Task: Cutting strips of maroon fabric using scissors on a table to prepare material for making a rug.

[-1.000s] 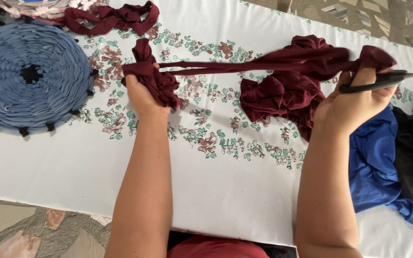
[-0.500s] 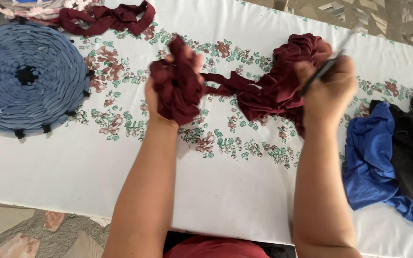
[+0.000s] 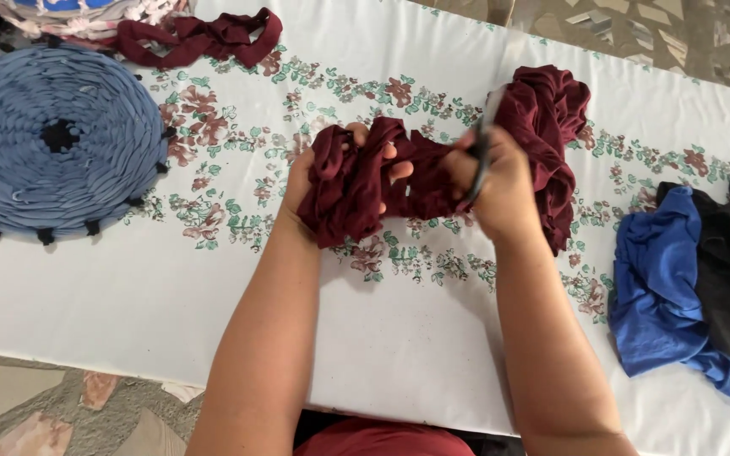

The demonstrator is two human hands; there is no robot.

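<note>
White floral cloth covered the desk (image 3: 171,312) where both hands bunched maroon fabric.

At the left edge lay a round blue woven mat (image 3: 57,139); the left hand (image 3: 331,181) was closed on a wad of maroon fabric (image 3: 356,190) mid-desk; the right hand (image 3: 496,181) gripped dark scissors (image 3: 482,156) against it; blue and black cloths (image 3: 686,287) lay right. Judged risk: blades so near the fingers could nick them. Half a second earlier the hands were wider apart.
</note>
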